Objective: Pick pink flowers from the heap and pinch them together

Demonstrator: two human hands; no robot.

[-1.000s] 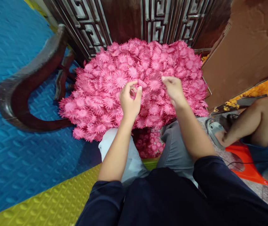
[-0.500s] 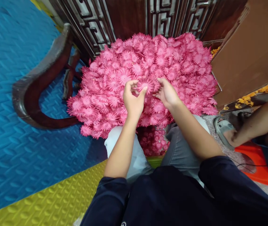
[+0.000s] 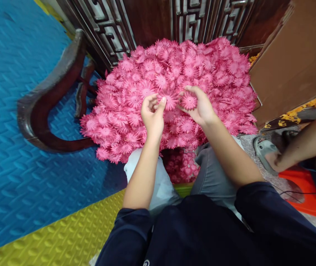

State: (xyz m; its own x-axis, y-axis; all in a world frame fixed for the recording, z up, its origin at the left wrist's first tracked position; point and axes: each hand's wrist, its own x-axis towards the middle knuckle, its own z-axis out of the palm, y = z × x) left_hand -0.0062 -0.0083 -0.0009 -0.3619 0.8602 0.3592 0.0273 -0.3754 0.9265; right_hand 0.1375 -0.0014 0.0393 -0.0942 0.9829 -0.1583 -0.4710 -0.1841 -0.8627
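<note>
A broad heap of pink artificial flowers (image 3: pixel 147 66) spreads in front of my knees, each with thin pointed petals and a paler centre. Just above its middle, my left hand (image 3: pixel 154 115) pinches one pink flower (image 3: pixel 169 99) by its edge between thumb and fingers, the face turned up. Close by on the right, my right hand (image 3: pixel 202 107) curls around another pink flower (image 3: pixel 189 101), which lies between its thumb and fingers. The two flowers are a small gap apart. Parts of the right fingertips are hidden behind petals.
A dark curved wooden armrest (image 3: pixel 48 92) stands left of the heap on blue matting (image 3: pixel 5 147). Carved dark wooden panels (image 3: pixel 147 22) rise behind. At right are a brown board (image 3: pixel 291 66), orange petals (image 3: pixel 293 114) and another person's sandalled foot (image 3: pixel 269 155).
My right hand has turned and risen slightly, and a flower now shows in its fingers. The left hand has shifted a little left with its flower.
</note>
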